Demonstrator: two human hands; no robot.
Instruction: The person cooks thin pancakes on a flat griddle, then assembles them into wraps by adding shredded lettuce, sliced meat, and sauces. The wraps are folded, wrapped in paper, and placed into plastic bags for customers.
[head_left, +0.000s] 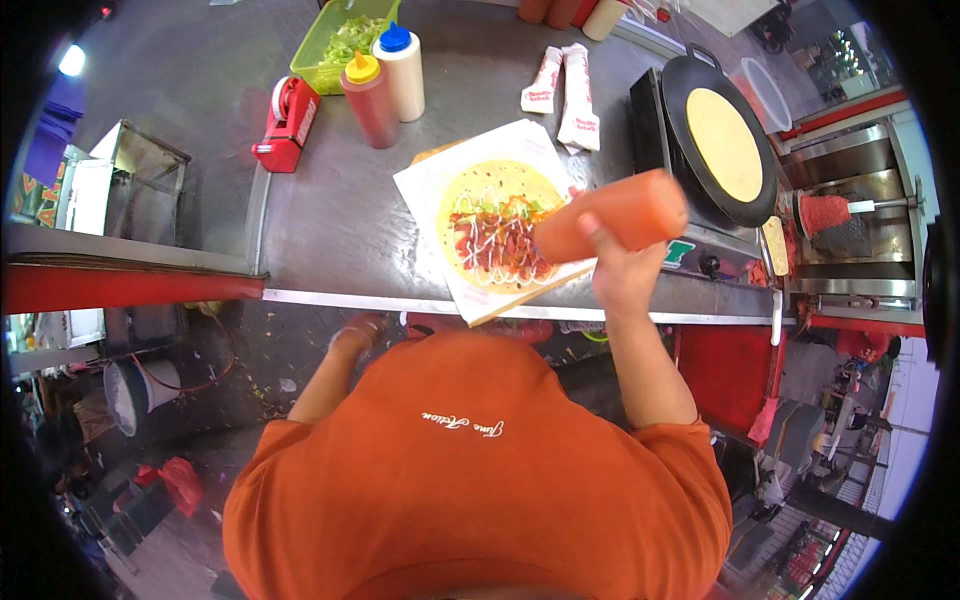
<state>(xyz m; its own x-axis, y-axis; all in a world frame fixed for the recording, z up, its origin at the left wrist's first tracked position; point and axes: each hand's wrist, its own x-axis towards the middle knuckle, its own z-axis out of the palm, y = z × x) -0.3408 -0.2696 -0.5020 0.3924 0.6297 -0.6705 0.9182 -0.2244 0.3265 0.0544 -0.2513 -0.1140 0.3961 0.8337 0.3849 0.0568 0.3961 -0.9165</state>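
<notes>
My right hand is wrapped round an orange squeeze bottle, tipped so its nozzle end points down at the filling. Below it lies a round flatbread on white paper. Across the flatbread runs a band of dark meat filling with shredded greens and thin white sauce lines. A wooden board shows under the paper's near edge. My left hand hangs low by the counter's front edge, away from the food. Its fingers are too dim and small to read.
On the steel counter stand a red-sauce bottle, a white-sauce bottle, a green tub of shredded greens and a red tape dispenser. Two wrapped rolls lie behind. A griddle holding another flatbread is at right.
</notes>
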